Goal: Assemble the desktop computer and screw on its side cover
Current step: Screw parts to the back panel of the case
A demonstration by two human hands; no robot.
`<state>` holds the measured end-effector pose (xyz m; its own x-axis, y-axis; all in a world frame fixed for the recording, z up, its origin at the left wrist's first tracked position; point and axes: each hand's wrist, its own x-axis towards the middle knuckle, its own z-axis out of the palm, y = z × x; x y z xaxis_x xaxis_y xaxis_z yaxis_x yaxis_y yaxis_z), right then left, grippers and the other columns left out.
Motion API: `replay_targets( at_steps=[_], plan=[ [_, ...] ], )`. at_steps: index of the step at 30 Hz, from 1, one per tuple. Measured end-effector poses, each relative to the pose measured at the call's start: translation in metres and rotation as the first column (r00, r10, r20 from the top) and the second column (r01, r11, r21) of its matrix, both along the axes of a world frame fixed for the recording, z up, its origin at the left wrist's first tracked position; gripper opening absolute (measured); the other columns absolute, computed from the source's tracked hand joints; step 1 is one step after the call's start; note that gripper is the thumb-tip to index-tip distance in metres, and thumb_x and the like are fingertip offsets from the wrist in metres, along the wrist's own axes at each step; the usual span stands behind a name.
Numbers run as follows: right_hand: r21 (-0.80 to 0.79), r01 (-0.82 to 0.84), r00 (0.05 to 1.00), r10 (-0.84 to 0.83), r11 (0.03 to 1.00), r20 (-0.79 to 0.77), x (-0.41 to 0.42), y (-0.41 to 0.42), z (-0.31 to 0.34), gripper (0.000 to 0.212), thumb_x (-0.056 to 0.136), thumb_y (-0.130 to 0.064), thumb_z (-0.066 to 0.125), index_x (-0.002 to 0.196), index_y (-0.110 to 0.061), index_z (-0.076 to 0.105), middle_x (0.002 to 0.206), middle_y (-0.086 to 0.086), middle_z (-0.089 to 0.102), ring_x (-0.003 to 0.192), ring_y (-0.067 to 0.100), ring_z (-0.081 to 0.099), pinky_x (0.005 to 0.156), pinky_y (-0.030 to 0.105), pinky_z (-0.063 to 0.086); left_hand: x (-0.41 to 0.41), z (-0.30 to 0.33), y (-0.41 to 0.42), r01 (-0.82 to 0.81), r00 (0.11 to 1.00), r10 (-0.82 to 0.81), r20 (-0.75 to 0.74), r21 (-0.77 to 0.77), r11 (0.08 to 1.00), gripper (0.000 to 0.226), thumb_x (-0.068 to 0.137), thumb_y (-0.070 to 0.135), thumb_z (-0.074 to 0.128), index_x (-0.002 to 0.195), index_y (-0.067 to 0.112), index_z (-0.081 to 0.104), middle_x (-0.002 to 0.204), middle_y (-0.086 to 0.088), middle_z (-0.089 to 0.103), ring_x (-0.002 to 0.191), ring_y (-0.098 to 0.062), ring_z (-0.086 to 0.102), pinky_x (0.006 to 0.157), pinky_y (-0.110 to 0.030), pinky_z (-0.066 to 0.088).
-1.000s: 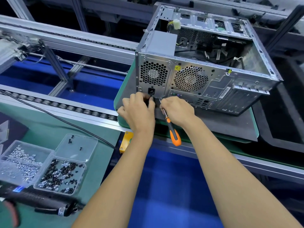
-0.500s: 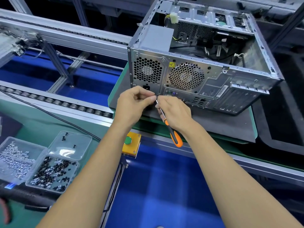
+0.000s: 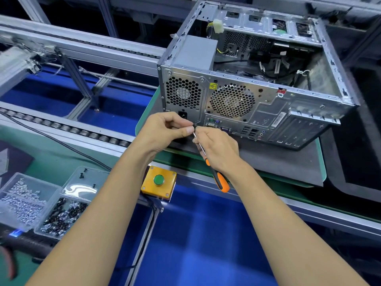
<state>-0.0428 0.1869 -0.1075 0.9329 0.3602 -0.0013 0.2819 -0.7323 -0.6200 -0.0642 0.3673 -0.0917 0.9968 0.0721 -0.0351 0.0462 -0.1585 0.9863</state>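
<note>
- Left hand (image 3: 165, 132) pinches a small dark screw (image 3: 194, 126) at the screwdriver (image 3: 214, 172) tip.
- Right hand (image 3: 216, 149) fingers curl around the screwdriver shaft.
- Open computer case (image 3: 257, 104) lies just beyond.

Bright, even overhead light; soft shadows under the hands' fingers (image 3: 175, 120). Glare on screw box lid (image 3: 82, 187) left-below fingers. Wide-angle bending at edges; lower-left corner blurred, centre sharp.

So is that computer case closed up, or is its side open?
Open. The computer case has no side cover on top; cables inside are visible.
</note>
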Motion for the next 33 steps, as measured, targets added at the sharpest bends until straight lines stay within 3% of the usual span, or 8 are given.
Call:
replay_targets(
  at_steps=[6, 9, 12, 19, 27, 33],
  plan=[
    [-0.025, -0.029, 0.999, 0.028, 0.999, -0.016, 0.002, -0.001, 0.003, 0.032, 0.089, -0.047, 0.033, 0.071, -0.028, 0.051, 0.066, -0.013, 0.063, 0.07, 0.014, 0.059, 0.072, 0.04, 0.047, 0.001, 0.002, 0.002, 0.035, 0.999, -0.035, 0.003, 0.007, 0.999, 0.013, 0.076, 0.012, 0.085, 0.081, 0.021, 0.078, 0.082, 0.0, 0.077, 0.078, -0.009, 0.07, 0.078, -0.02, 0.057],
    [-0.042, -0.05, 0.999, 0.05, 0.998, -0.001, 0.003, -0.001, 0.002, 0.031, 0.088, -0.047, 0.031, 0.071, -0.03, 0.05, 0.065, -0.006, 0.061, 0.072, 0.016, 0.058, 0.068, 0.039, 0.045, 0.001, 0.0, 0.003, 0.041, 0.999, -0.041, 0.014, 0.007, 0.999, 0.014, 0.076, 0.011, 0.085, 0.078, 0.023, 0.078, 0.08, 0.001, 0.076, 0.075, -0.006, 0.068, 0.074, -0.018, 0.055],
    [-0.026, -0.024, 0.999, 0.025, 0.999, 0.039, 0.001, 0.003, -0.003, 0.029, 0.094, -0.042, 0.033, 0.07, -0.035, 0.048, 0.065, -0.01, 0.059, 0.069, 0.014, 0.055, 0.062, 0.036, 0.039, 0.003, -0.002, 0.004, 0.039, 0.999, -0.039, 0.015, 0.001, 0.999, 0.011, 0.073, 0.019, 0.086, 0.08, 0.026, 0.079, 0.083, -0.001, 0.077, 0.077, -0.006, 0.068, 0.075, -0.018, 0.055],
    [-0.007, -0.016, 0.995, 0.017, 1.0, 0.097, 0.004, 0.007, -0.004, 0.039, 0.085, -0.053, 0.02, 0.075, -0.026, 0.047, 0.068, -0.003, 0.061, 0.068, 0.016, 0.055, 0.061, 0.038, 0.039, 0.003, -0.008, 0.0, 0.005, 0.994, -0.015, 0.111, 0.094, 0.996, 0.018, 0.082, 0.011, 0.082, 0.089, 0.027, 0.077, 0.086, 0.002, 0.076, 0.078, -0.006, 0.065, 0.075, -0.018, 0.053],
    [0.006, -0.008, 0.994, 0.007, 1.0, 0.111, 0.004, 0.008, -0.004, 0.035, 0.086, -0.052, 0.021, 0.076, -0.029, 0.046, 0.067, -0.003, 0.063, 0.069, 0.019, 0.058, 0.064, 0.04, 0.048, 0.002, -0.012, 0.0, 0.028, 0.988, -0.038, 0.15, 0.065, 0.998, 0.018, 0.087, 0.013, 0.078, 0.099, 0.026, 0.074, 0.087, 0.005, 0.074, 0.081, -0.007, 0.069, 0.074, -0.017, 0.054],
    [0.039, -0.002, 0.995, -0.002, 0.999, 0.1, 0.004, 0.008, -0.004, 0.032, 0.088, -0.049, 0.022, 0.072, -0.033, 0.044, 0.067, -0.003, 0.062, 0.067, 0.017, 0.057, 0.063, 0.04, 0.047, 0.002, -0.016, -0.003, 0.022, 0.988, -0.023, 0.155, 0.004, 1.0, 0.032, 0.088, 0.023, 0.078, 0.118, 0.029, 0.067, 0.091, 0.0, 0.076, 0.084, -0.023, 0.072, 0.076, -0.021, 0.055]
  ],
)
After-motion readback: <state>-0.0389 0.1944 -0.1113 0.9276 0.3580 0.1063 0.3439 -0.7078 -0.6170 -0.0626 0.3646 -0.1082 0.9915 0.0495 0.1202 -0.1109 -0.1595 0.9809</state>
